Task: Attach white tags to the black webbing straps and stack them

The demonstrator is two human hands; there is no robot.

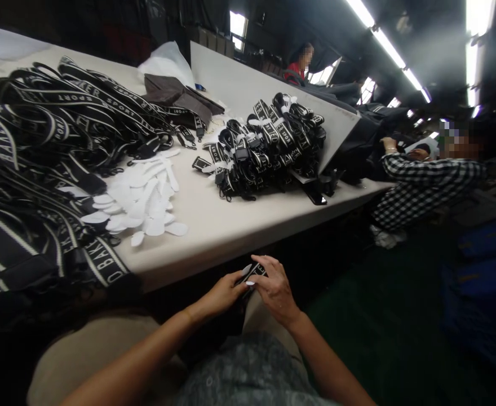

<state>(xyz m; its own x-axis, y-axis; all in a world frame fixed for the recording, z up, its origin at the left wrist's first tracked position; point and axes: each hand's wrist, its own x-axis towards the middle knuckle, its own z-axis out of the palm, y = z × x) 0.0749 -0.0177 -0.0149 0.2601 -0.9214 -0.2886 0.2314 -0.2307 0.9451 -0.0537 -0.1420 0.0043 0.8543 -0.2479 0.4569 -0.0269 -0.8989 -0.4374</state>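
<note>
Above my lap, in front of the table edge, both hands are closed on a folded black strap (256, 272) with white lettering. My left hand (225, 290) grips its near left side. My right hand (275, 287) pinches it from the right, fingers curled over the top. White ends of a strip (246, 270) show by my fingers, apparently around the strap. On the table lie a heap of white strips (140, 197) and a pile of bundled straps (269, 141) bound with white strips. Long loose straps (62, 124) with black hardware cover the left side.
The white table (214, 225) runs across in front of me, with a raised white panel (239, 73) behind the bundles. A phone (314, 194) lies near the table edge. A brown cloth (167, 93) and clear plastic bag (167, 59) sit behind. A person in a checked shirt (425, 180) is at the right.
</note>
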